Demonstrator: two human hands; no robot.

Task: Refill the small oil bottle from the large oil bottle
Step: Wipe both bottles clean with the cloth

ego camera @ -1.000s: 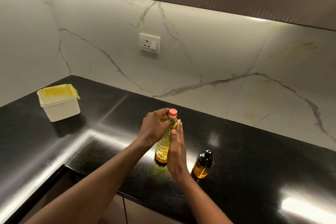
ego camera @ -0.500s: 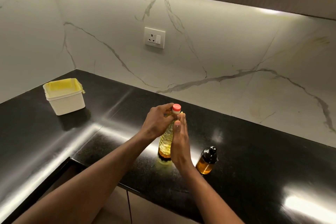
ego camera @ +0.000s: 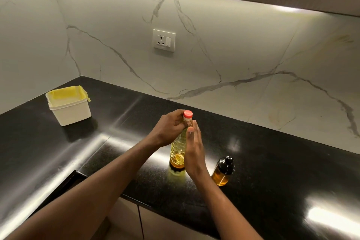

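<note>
Hands: left hand (ego camera: pixel 169 129) grips large oil bottle (ego camera: pixel 176 154) neck, right hand (ego camera: pixel 194 151) flat beside it | yellow oil, red cap (ego camera: pixel 188 114) on

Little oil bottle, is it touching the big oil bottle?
Apart. In the head view the small oil bottle stands to the right of the large oil bottle, with the right hand between them.
</note>
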